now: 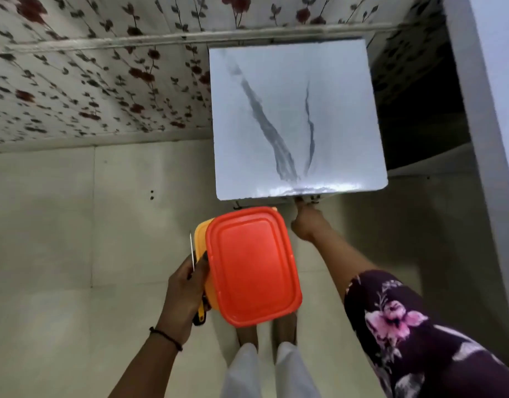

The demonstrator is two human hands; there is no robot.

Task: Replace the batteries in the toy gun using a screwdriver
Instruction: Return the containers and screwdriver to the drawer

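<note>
The left hand [187, 285] clasps the orange-lidded box [253, 265] and screwdriver [201, 311] together, freeing the right hand [306, 225] for the surface's [290, 110] near edge, its grip hidden; no toy gun shows.

Single head-worn wide-angle view, steeply downward, close above a small table [293, 110]

Fingers of the right hand [306, 225] hide under the table [293, 81] edge; the lid [252, 265] conceals what the box [200, 235] holds.
</note>
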